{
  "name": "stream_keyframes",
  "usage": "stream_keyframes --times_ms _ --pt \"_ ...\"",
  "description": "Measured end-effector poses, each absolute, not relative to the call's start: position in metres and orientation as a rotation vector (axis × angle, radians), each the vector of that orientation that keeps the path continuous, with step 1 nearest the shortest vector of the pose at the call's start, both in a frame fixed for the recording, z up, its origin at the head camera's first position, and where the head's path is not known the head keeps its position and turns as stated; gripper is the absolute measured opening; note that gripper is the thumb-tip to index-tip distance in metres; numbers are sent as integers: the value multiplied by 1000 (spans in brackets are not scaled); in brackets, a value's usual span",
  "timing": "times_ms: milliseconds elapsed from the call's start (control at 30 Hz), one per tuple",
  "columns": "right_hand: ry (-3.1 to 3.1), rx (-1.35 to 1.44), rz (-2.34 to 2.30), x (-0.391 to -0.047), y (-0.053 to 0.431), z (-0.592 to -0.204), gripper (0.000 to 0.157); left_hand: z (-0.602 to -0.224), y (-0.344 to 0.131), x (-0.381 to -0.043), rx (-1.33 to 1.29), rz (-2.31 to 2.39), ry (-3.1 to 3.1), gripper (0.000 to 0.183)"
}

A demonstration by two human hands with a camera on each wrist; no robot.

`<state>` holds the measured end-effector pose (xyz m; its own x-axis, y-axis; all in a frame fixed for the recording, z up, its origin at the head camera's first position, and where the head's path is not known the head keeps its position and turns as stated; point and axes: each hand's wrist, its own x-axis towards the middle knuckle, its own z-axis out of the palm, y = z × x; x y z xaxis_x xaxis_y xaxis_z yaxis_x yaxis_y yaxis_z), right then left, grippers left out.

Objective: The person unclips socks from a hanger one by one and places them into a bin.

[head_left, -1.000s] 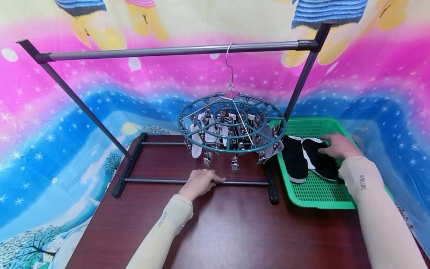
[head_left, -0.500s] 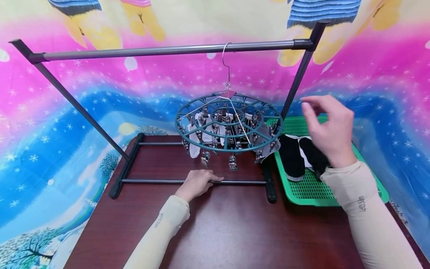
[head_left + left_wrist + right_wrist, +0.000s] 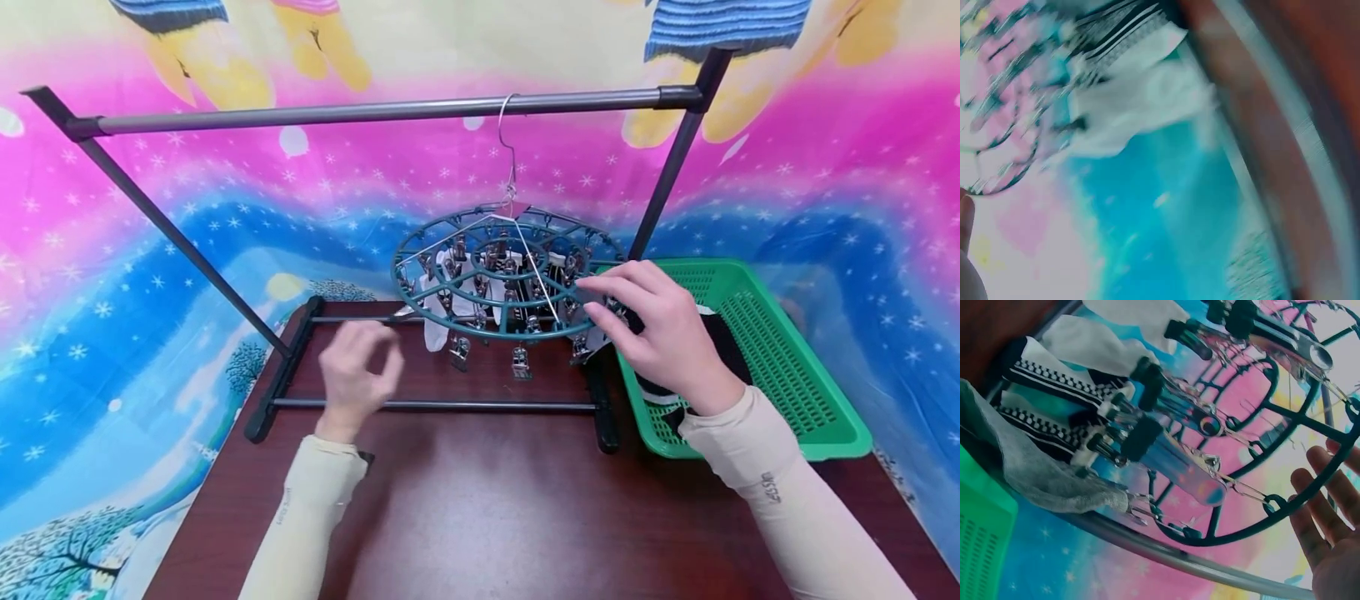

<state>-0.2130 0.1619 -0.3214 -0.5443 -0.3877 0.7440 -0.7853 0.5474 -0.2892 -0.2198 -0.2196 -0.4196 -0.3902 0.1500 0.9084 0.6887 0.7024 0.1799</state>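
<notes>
A round green clip hanger [image 3: 487, 332] hangs by its wire hook from a metal rail. Metal clips [image 3: 1185, 475] dangle from its rings, some gripping socks: a white sock [image 3: 437, 325], patterned black-and-white socks [image 3: 1054, 378] and a grey sock [image 3: 1054, 481]. My right hand [image 3: 660, 329] is at the hanger's right rim, fingers extended and holding nothing; whether they touch the rim I cannot tell. Left of the hanger, my left hand [image 3: 356, 375] is raised with fingers loosely bent and nothing in them. Motion blurs that hand and the left wrist view.
A green basket [image 3: 825, 408] stands right of the rack, holding black-and-white socks [image 3: 723, 342] partly covered by my right arm. The rack's top rail [image 3: 315, 115] spans above, and its lower bar [image 3: 487, 407] crosses the brown table [image 3: 480, 500].
My right hand has left the socks in the basket and moved left to the hanger's rim. My left hand has let go of the lower bar and moved up and left.
</notes>
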Motion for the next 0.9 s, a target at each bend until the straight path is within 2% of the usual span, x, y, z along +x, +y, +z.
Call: stream_keyframes --times_ms 133,233,300,567,900 --pt "-2199 998 835 -213 159 -328 34 -388 -228 -219 -575 -754 -1714 17" --pt "-2247 1007 848 -212 158 -330 30 -371 -228 -220 -612 -709 -1781 34" --pt "-2276 1005 853 -212 158 -332 29 -363 -227 -221 -652 -643 -1881 38" --pt "-2292 992 851 -212 163 -336 30 -356 -222 -223 -723 -584 -2004 21" --pt "-2357 851 879 -216 186 -337 28 -358 -198 -211 -853 -597 -1922 16"
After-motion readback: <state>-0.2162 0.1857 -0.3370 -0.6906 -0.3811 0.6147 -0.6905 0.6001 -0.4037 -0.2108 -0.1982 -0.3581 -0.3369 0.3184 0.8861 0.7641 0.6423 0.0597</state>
